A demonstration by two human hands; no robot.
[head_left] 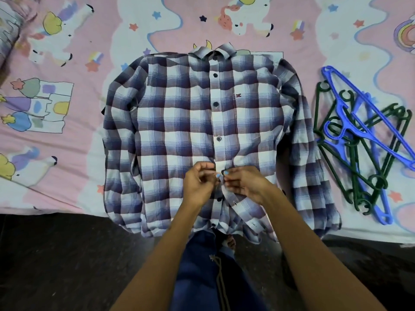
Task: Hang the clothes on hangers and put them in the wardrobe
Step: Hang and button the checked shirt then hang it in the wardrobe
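- We have both sets of fingertips [219,176] pinched together on the shirt's front strip, low in the centre of the frame, around one dark button [223,171]; we cannot tell whether it is going in or coming out.
- Our left hand [199,182] clamps the strip from the left side, our right hand [243,184] from the right, and the two hands nearly touch over the button.
- The shirt [179,122], a blue and white check, lies face up and flat on the bed [89,142], collar toward the top of the frame, sleeves folded down along its sides, hem hanging over the near edge.
- The buttons above our hands look closed; below them the front gapes open a little.
- The hangers [359,140], blue and dark green ones in a loose pile, lie at the right of the frame, just beside the shirt's sleeve and apart from it.
- We judge the task to be at an early stage: the shirt carries no hanger, none has been picked out of the pile, and no wardrobe shows.
- Left to do: finish the buttons, slip in a hanger, carry the shirt to the wardrobe.
- A small red logo [238,95] sits on the chest, right of the buttons; it is too small to read.
- The sheet shows unicorns, stars and rainbows but no writing.
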